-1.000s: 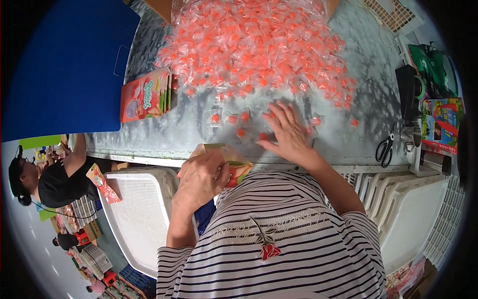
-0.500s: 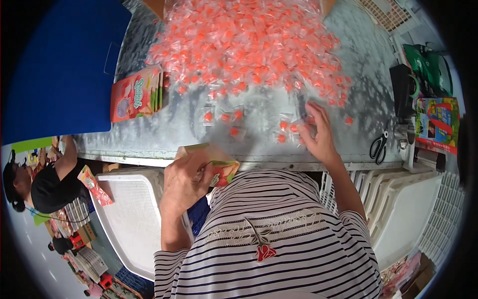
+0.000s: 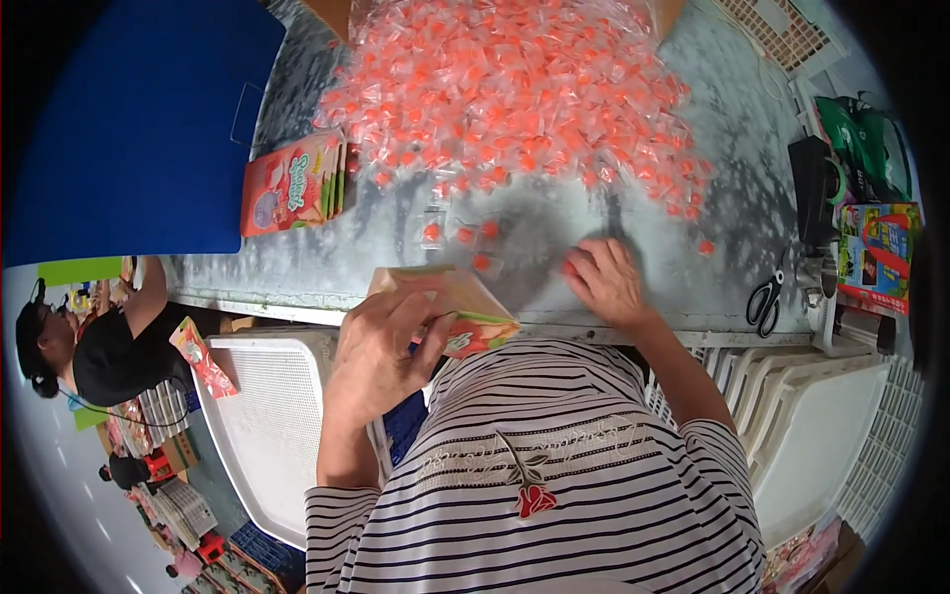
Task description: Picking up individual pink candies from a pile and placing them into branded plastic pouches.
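Note:
My left hand (image 3: 371,351) grips a red and green printed pouch (image 3: 463,307) at the table's front edge, its mouth spread open. Curled low over the table to the right of the pouch is my right hand (image 3: 606,282). A bit of orange from the wrapped candies (image 3: 569,268) shows at its fingertips; how many it holds is hidden. Several loose wrapped candies (image 3: 465,235) lie just beyond the pouch. Farther back spreads a large pile of orange candies in clear wrappers (image 3: 515,94).
A stack of flat pouches (image 3: 292,188) lies at the left by a blue panel (image 3: 129,129). Black scissors (image 3: 764,302) rest at the right. White trays (image 3: 262,426) stand below the table edge. Another person (image 3: 119,346) works at far left.
My right hand has drawn several loose candies in toward the pouch and closed its fingers over them. The pouch in my left hand has come up and its mouth has turned toward the right.

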Tool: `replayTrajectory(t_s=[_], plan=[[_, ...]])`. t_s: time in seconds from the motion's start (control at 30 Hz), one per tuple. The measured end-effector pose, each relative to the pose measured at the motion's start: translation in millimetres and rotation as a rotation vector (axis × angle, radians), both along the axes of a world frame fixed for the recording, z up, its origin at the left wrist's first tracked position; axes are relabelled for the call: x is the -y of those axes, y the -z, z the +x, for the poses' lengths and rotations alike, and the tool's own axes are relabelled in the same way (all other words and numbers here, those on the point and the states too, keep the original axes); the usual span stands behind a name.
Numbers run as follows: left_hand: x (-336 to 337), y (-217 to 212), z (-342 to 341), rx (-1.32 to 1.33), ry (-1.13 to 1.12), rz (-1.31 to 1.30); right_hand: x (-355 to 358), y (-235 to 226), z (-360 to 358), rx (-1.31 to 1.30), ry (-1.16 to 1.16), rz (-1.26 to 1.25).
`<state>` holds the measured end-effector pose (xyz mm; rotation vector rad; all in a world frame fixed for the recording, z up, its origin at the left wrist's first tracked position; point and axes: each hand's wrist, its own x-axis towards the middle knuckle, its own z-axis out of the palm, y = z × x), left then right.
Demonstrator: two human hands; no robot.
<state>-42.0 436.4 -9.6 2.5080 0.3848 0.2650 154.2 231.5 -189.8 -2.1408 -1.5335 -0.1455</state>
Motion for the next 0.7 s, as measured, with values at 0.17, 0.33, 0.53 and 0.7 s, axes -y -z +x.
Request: replayTrajectory(t_s=[0.17,0.33,0.53,0.7], plan=[[-1.5,9.6,13.0,0.041,0.106,0.012,7.4,6.2,28.6,-0.353,0.153,0.166],[0.5,18.2,26.6,0.013,0.18,0.005,-23.2,-53.9,20.8,-1.269,0.393,0.349],[6.1,24.1,33.9,-0.037,0.244,0.025,-55.5,-108.5,-10.4,-1.381,-0.065,0.143],[9.3,26.6,32.7,0.033,0.234,-0.019,-60.7,-132.4,-13.3,-0.912,-0.167,-0.165]])
